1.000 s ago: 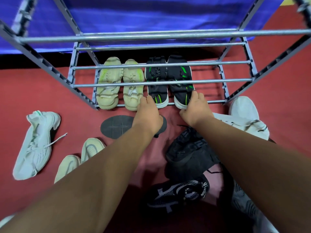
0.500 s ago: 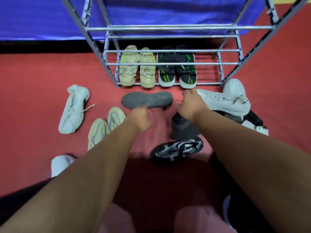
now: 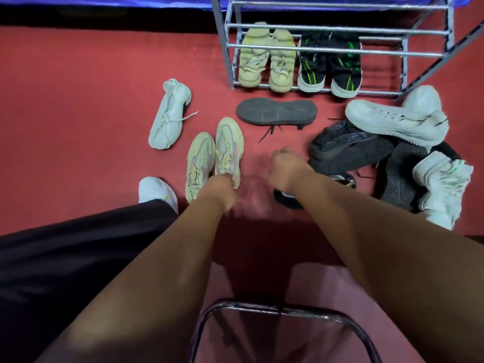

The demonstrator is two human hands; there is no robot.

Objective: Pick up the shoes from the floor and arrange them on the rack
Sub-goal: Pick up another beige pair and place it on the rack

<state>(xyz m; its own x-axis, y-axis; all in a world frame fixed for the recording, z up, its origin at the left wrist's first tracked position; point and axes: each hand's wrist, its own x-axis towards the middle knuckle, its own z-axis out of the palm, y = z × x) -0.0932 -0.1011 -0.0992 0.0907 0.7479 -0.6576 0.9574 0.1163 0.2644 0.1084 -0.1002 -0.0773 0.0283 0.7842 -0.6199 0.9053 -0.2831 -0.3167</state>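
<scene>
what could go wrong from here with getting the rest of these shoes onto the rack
1. The heap on the right mixes black shoes and white high-tops, so mismatched pairs could get shelved.
2. Loose black laces trailing from the upturned dark shoe could snag when lifted.
3. Both hands, left hand and right hand, are motion-blurred, so a hurried grab may fumble the beige pair.

Both hands smear with motion blur: the left hand [image 3: 221, 191] hides the heels of the beige lace-up sneaker pair [image 3: 214, 155], grip unreadable. The right hand [image 3: 284, 163] blurs too, its forearm covering most of a black-and-white patterned shoe [image 3: 343, 179]. The grey metal tube rack [image 3: 337, 28] runs off the top edge.
</scene>
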